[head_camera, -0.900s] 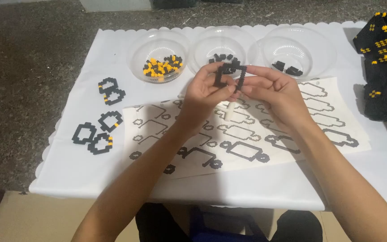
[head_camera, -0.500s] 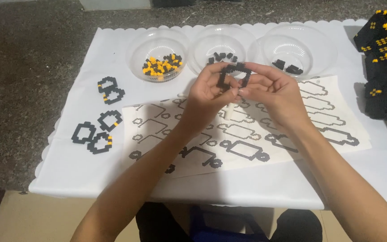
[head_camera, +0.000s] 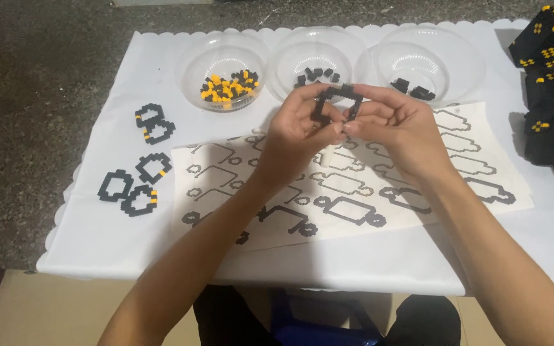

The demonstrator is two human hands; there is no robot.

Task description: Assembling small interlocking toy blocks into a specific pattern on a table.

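Your left hand (head_camera: 299,128) and right hand (head_camera: 395,128) meet above the pattern sheet (head_camera: 354,186), both pinching a small black block frame (head_camera: 336,102) between fingertips. Behind them stand three clear bowls: one with yellow and black blocks (head_camera: 226,86), two with a few black pieces (head_camera: 315,74) (head_camera: 411,88). Four finished black outline pieces (head_camera: 137,173) lie on the white cloth (head_camera: 97,230) to your left. A black and yellow block model (head_camera: 553,83) sits far right.
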